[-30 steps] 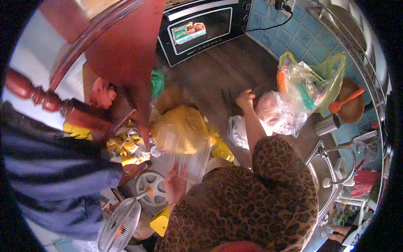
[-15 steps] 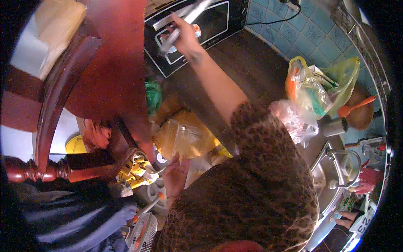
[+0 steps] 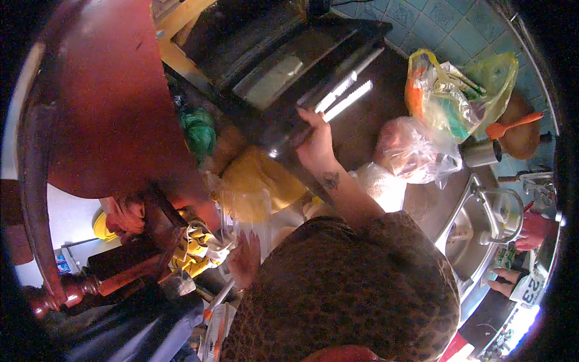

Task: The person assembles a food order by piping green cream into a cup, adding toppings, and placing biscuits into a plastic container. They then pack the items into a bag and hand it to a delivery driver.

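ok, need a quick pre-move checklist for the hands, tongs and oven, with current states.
1. Right hand gripping metal tongs: ok.
2. Oven door open: ok, glass pane tilted down.
3. Left hand at clear plastic container: ok; grip firmness, cannot tell.
4. Tongs apart from clear plastic bag: ok, bag sits to their right on the counter.
5. Right hand off oven door: cannot tell, they overlap in view.
6. Oven temperature: cannot tell.

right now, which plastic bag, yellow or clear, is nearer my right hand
The clear bag, pinkish inside; the yellow bag lies farther off, toward the tiled wall.
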The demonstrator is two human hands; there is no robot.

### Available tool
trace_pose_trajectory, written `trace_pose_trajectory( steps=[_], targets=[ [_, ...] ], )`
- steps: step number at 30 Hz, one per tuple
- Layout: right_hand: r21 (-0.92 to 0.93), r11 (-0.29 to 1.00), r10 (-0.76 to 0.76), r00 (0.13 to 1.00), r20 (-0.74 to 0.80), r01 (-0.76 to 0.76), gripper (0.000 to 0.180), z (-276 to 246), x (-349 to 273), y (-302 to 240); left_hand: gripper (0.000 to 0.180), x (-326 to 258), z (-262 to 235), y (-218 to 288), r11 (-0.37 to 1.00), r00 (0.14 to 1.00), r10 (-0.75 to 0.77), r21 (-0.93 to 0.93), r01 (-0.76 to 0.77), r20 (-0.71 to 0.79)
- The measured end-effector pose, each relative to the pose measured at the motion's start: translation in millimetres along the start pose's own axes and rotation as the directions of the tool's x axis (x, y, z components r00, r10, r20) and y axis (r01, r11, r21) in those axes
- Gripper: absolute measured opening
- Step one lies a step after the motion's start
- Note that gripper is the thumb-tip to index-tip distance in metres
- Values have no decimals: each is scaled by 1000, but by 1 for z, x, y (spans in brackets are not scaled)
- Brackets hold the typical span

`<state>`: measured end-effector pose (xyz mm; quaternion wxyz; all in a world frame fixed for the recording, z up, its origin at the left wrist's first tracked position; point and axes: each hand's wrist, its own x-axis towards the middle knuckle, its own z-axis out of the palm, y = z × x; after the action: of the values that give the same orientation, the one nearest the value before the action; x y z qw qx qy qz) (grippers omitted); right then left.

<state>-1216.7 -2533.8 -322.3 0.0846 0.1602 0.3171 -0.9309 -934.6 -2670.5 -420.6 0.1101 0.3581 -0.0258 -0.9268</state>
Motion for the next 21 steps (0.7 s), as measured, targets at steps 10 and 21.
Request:
trace_pose_trajectory(
  steps=[10, 21],
  targets=[
    [-108, 994, 0, 967, -256, -28, 16, -117, 20, 41, 40, 14, 9, 19, 989, 984, -145, 5, 147, -107],
    [-750, 632, 1, 968, -251, -195, 24, -61, -37, -10, 45, 24, 57, 12, 705, 996, 75, 709, -18, -49]
  ],
)
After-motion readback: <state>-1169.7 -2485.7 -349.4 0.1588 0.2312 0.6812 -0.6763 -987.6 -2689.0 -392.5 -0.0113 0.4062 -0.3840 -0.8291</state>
